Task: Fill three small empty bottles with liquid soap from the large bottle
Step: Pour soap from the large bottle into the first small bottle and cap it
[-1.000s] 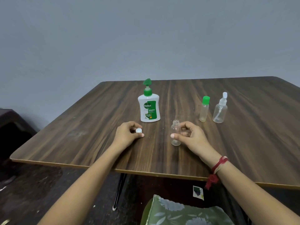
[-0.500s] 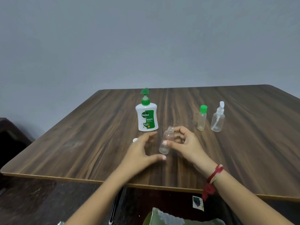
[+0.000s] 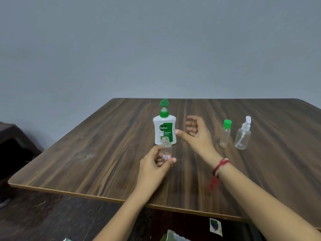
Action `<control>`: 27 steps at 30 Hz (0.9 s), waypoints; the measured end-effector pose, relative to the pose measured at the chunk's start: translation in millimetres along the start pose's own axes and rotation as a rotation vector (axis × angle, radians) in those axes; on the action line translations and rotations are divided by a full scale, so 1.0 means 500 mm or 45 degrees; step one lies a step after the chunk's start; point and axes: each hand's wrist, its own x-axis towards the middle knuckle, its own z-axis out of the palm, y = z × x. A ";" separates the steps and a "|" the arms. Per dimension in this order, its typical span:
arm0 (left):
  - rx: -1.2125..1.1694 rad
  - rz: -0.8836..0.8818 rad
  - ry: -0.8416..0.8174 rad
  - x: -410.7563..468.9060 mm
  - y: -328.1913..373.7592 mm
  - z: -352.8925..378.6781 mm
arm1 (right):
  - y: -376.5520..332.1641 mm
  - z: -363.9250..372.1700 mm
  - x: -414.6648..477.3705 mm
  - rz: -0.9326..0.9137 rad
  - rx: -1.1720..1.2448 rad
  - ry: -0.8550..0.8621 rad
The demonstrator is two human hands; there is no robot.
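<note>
A large white soap bottle [image 3: 164,129] with a green pump stands near the middle of the wooden table [image 3: 104,150]. Just in front of it, my left hand [image 3: 154,164] grips a small clear uncapped bottle [image 3: 166,150] with a little label, held upright. My right hand [image 3: 196,134] hovers open, fingers spread, to the right of the large bottle, blurred by motion. Further right stand a small clear bottle with a green cap [image 3: 225,133] and a clear spray bottle with a white nozzle [image 3: 243,134]. The white cap is hidden from view.
The table's front edge [image 3: 104,197] runs close to me. A dark piece of furniture [image 3: 15,146] sits at the left, below the table. A grey wall rises behind. A patterned cloth [image 3: 172,238] shows at the bottom.
The small clear bottle has passed from my right hand to my left. My right hand let go and moved up toward the large bottle. The view tilted upward.
</note>
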 end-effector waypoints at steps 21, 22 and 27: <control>0.022 -0.015 0.148 0.037 0.004 -0.059 | 0.005 0.144 0.107 -0.099 -0.334 0.046; 0.029 -0.013 0.139 0.039 0.006 -0.054 | 0.007 0.129 0.103 -0.094 -0.344 0.050; 0.000 -0.015 0.071 0.045 0.025 -0.022 | 0.013 0.030 0.072 -0.115 -0.321 0.012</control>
